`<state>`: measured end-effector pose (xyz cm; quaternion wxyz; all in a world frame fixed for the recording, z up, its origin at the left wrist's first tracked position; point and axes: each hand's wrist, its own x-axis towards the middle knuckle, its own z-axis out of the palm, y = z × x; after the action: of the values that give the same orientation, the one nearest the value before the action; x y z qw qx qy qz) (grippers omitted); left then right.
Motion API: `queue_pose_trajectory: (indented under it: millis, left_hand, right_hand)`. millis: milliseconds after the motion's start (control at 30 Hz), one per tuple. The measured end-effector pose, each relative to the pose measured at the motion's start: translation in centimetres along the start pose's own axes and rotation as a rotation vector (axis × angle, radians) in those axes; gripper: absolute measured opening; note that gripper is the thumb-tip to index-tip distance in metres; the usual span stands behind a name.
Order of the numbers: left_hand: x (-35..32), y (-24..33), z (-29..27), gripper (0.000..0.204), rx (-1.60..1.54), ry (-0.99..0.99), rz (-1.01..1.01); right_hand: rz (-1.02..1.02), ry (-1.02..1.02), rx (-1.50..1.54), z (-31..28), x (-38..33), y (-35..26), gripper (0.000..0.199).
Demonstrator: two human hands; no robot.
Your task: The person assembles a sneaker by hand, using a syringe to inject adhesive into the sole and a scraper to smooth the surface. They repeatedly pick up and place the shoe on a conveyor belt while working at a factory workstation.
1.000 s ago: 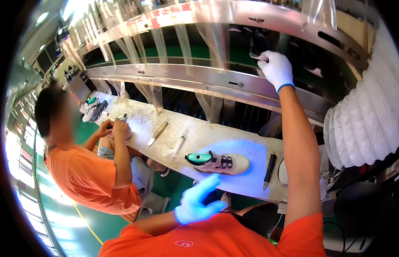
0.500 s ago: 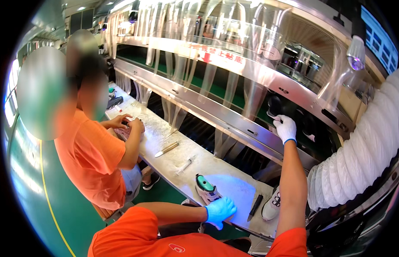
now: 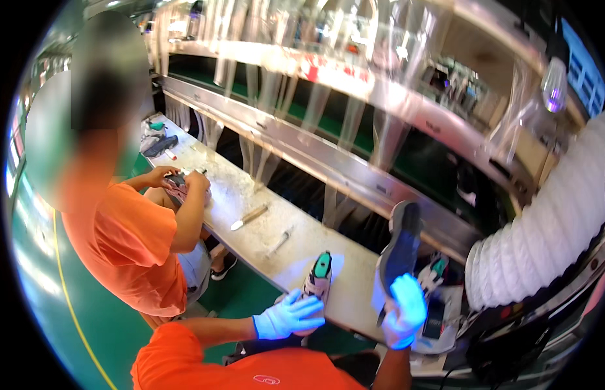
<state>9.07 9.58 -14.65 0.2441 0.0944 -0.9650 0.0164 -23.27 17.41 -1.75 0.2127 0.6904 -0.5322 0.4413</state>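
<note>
My left hand, in a white glove, rests on the heel end of a pale sneaker with a green sole tip that lies on the workbench. My right hand, also gloved, grips a dark shoe sole and holds it upright above the bench's right part. Another shoe with teal parts lies just behind that sole.
A co-worker in an orange shirt sits to my left, handling a shoe. A wooden-handled tool and a thin tool lie on the bench. A conveyor rail runs behind it. A white ribbed duct stands at right.
My right hand has come down from the conveyor rail with a dark sole and now holds it over the bench. My left hand moved onto the sneaker.
</note>
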Motion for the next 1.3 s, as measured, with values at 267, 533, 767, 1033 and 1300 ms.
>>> queue_pose_trajectory:
  millis: [267, 533, 767, 1033, 1300]
  left_hand:
    - [-2.4, 1.3, 5.4, 0.055, -0.121, 0.233, -0.224]
    - [-2.6, -0.7, 5.9, 0.053, -0.209, 0.188, -0.122]
    - [-1.8, -1.6, 4.4, 0.054, -0.227, 0.125, -0.132]
    - [7.6, -3.1, -1.2, 0.046, -0.254, 0.229, -0.129]
    - [13.6, -1.3, -7.5, 0.061, -0.669, 0.088, -0.595]
  right_hand:
    - [0.343, -0.484, 0.029, 4.9, -17.9, -4.7, 0.043]
    - [0.472, -0.388, -0.024, 7.4, -19.6, -5.4, 0.068]
    - [0.592, -0.230, 0.020, 7.8, -20.5, -4.9, 0.062]
    - [0.483, -0.155, 0.080, 7.3, -19.1, -3.5, 0.048]
    - [0.572, -0.102, 0.649, -2.0, -7.7, -8.7, 0.034]
